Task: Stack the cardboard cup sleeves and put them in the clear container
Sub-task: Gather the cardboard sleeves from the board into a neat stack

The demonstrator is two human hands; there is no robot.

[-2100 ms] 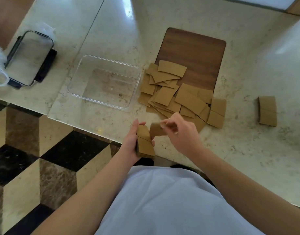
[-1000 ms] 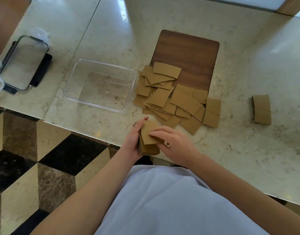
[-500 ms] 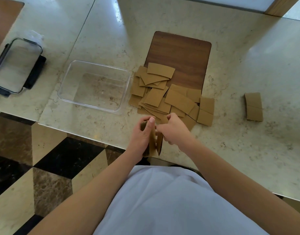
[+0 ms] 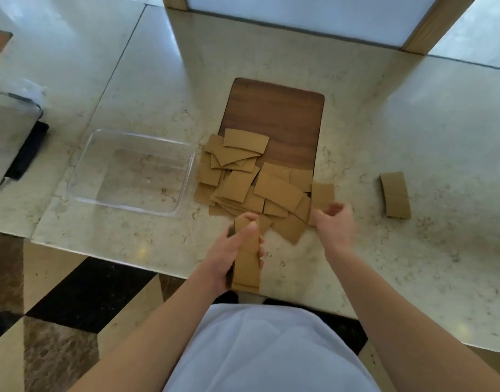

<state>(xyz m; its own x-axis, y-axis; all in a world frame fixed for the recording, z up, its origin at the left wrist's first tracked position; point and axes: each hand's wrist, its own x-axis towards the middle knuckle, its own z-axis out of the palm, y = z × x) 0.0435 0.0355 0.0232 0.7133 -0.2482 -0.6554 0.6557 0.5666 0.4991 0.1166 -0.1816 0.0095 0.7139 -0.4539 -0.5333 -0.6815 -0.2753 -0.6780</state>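
Note:
My left hand (image 4: 229, 254) grips a stack of brown cardboard cup sleeves (image 4: 246, 268) on edge, just over the counter's front edge. My right hand (image 4: 335, 222) hovers with fingers apart and empty over the right end of the loose pile of sleeves (image 4: 254, 185), which lies partly on a dark wooden board (image 4: 274, 114). The clear container (image 4: 86, 168) stands to the left of the pile with nothing in it. A separate small stack of sleeves (image 4: 395, 194) lies alone at the right.
A lid with black clips (image 4: 11, 137) lies at the far left on the marble counter (image 4: 412, 264). The counter's front edge runs under my left hand, with a chequered floor (image 4: 73, 301) below.
My right hand has let go of the held stack and moved right and forward to the pile's right end. The left hand still grips the stack, now turned lengthwise.

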